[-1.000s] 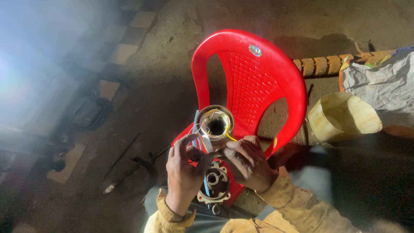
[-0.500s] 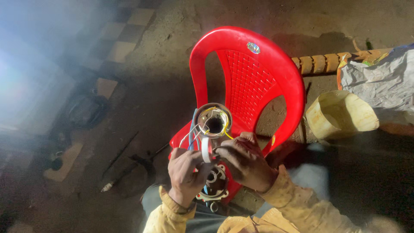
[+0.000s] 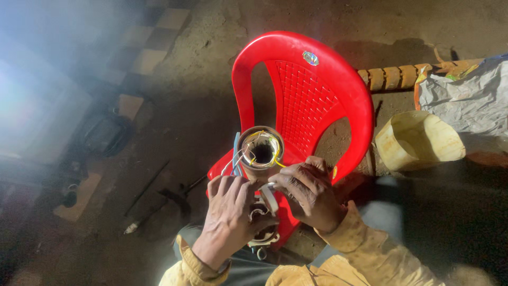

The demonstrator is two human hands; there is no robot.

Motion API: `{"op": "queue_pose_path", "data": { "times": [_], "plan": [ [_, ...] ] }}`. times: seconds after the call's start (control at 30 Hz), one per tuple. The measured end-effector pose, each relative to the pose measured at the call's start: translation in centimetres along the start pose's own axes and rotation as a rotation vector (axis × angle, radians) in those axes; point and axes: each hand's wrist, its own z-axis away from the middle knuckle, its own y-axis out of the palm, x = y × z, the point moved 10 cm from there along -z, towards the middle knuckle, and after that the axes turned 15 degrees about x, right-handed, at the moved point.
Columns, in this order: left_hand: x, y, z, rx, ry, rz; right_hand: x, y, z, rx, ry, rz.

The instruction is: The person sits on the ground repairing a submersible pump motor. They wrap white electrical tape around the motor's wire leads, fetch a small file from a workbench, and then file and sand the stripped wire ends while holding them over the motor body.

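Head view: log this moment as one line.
left hand: gripping round metal motor housing | right hand: pinching white tape strip | under: red plastic chair

A dirt floor carries a red plastic chair. A round metal motor part with coloured wires stands on the chair seat. On the floor to the right lie a tipped yellow bucket, a grey sack and a ribbed yellow hose. Checkered tiles border the dirt at the upper left.
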Motion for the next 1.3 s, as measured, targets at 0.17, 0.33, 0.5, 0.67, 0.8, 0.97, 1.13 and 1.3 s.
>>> {"op": "queue_pose_path", "data": {
  "times": [0.17,0.33,0.5,0.67,0.8,0.97,1.13,1.3],
  "plan": [
    [0.9,0.3,0.7,-0.076,0.019,0.0,0.7,-0.3,-0.7,0.012,-0.013,-0.079],
    [1.9,0.0,1.9,-0.403,-0.08,0.183,0.7,0.5,-0.6,0.102,-0.005,-0.138],
    [3.6,1.2,1.3,-0.325,-0.295,0.233,1.1,-0.6,0.1,-0.001,-0.072,-0.004],
    [2.4,-0.6,0.8,-0.153,-0.143,0.186,0.6,-0.5,0.1,-0.019,-0.062,-0.038],
    [-0.1,-0.7,0.4,0.068,0.051,0.005,0.6,-0.3,-0.2,-0.007,-0.051,-0.081],
    [0.2,-0.7,-0.2,0.137,0.007,0.046,1.3,-1.6,-0.5,-0.113,-0.057,-0.193],
    [0.6,-0.5,-0.3,0.118,0.025,0.153,3.5,-2.7,-0.7,-0.202,-0.217,-0.205],
    [0.4,1.1,-0.3,0.15,0.018,0.033,0.1,0.2,-1.6,-0.011,0.134,-0.356]
  ]
}}
